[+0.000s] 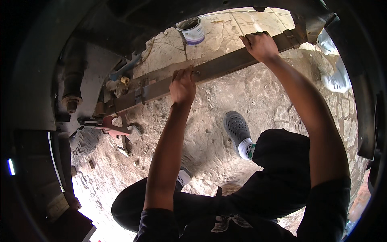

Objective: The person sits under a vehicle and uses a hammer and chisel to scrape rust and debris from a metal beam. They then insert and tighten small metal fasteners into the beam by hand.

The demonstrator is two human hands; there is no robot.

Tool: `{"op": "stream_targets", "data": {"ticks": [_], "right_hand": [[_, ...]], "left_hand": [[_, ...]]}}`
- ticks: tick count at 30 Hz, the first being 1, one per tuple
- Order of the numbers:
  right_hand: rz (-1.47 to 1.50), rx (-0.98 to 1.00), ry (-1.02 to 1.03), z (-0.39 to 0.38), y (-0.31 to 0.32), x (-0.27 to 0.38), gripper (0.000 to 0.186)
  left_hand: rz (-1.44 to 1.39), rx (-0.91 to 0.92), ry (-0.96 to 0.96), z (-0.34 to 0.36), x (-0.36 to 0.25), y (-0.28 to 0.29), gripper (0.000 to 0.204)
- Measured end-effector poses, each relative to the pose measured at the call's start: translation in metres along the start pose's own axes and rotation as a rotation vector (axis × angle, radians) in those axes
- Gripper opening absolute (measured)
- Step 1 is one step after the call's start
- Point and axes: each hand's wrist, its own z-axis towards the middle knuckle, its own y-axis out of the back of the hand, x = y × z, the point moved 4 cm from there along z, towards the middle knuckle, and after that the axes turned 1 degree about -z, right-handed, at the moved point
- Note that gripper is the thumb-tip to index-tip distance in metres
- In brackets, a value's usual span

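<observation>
A long dark metal bar of stacked strips (219,64), bound with clamps (138,95), runs diagonally beneath a vehicle. My left hand (182,84) is closed on it near its middle, fingertips over the far edge. Farther right, my right hand (261,47) also grips it, near the clamp at the right end. The bar's left end meets brackets by a dark cylindrical fitting (72,90).
Dark vehicle body (38,101) frames the view. Beyond the bar stands a paint can (192,34). A red metal stand (117,129) and rubble are at left, pale plastic (336,78) at right. My clog-shod foot (236,129) rests on the dusty floor.
</observation>
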Motion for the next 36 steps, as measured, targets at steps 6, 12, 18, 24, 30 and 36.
{"op": "stream_targets", "data": {"ticks": [6,12,18,24,30,36], "right_hand": [[-0.018,0.04,-0.023,0.0,0.003,0.002,0.052],[-0.043,-0.022,0.067,-0.004,0.005,0.004,0.049],[0.033,-0.149,0.289,-0.008,0.008,0.009,0.037],[0.009,-0.141,0.253,-0.009,0.003,0.001,0.041],[0.009,-0.072,0.168,-0.013,-0.002,-0.004,0.044],[-0.002,-0.095,0.229,-0.005,0.007,0.011,0.042]], "left_hand": [[-0.248,0.042,0.037,-0.003,0.002,-0.007,0.015],[-0.226,0.044,-0.028,-0.019,0.006,-0.001,0.012],[-0.096,0.068,0.034,0.003,0.022,-0.016,0.01],[-0.098,0.127,0.022,-0.007,0.026,-0.018,0.012],[-0.079,0.244,0.086,-0.004,0.013,-0.017,0.014],[-0.012,0.129,0.065,-0.002,0.032,-0.012,0.009]]}}
